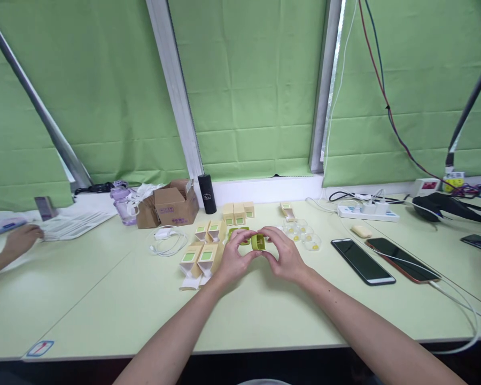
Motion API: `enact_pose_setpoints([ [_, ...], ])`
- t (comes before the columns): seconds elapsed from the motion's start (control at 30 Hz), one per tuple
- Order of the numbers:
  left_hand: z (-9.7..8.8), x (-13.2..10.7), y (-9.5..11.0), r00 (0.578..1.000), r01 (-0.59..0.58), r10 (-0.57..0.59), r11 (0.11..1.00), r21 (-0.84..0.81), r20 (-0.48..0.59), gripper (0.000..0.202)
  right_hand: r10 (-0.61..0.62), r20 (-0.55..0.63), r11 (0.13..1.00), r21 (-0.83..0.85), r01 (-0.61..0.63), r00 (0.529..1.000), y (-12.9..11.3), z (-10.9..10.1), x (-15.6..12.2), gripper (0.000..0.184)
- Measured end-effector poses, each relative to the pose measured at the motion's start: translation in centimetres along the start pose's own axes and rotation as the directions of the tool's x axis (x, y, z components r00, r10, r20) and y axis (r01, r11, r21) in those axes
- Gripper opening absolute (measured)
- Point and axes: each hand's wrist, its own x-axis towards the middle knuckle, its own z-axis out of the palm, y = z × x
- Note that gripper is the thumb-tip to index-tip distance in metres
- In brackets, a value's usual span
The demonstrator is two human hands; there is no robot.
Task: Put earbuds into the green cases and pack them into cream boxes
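My left hand (233,259) and my right hand (285,256) meet over the middle of the pale green table (104,299). Both pinch a small green open case (258,242) between thumbs and fingertips. Left of my left hand lie several small beige boxes with green labels (202,251), some open. More closed beige boxes (237,212) stand in a row behind. Small clear round lids with yellow pieces (304,235) lie right behind my right hand.
Two phones (380,259) lie at right with a white cable, a power strip (364,213) behind them. A brown cardboard box (172,206), black cylinder (207,193) and white charger cable (166,238) are at back left. Another person's hand (20,238) rests on papers at far left.
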Motion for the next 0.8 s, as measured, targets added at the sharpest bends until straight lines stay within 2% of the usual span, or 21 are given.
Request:
enact_pose_setpoints([
  [0.2,0.0,-0.1,0.1,1.000,-0.017,0.017,1.000,-0.021,-0.002,0.048,0.032,-0.044,0.999,0.046,-0.030,0.999,0.7,0.7,-0.2,0.063],
  [0.37,-0.3,0.2,-0.4,0.998,0.037,-0.038,0.999,-0.015,-0.042,0.022,0.098,-0.100,0.990,0.111,-0.087,0.990,0.6,0.7,-0.1,0.056],
  [0.47,-0.2,0.3,-0.9,0.997,0.074,-0.074,0.997,-0.002,-0.037,0.016,0.113,-0.107,0.986,0.132,-0.098,0.988,0.5,0.8,-0.2,0.053],
  [0.8,0.3,0.2,-0.8,0.993,0.113,-0.112,0.993,-0.045,0.034,0.018,0.077,-0.098,0.991,0.118,-0.065,0.992,0.4,1.0,-0.1,0.050],
])
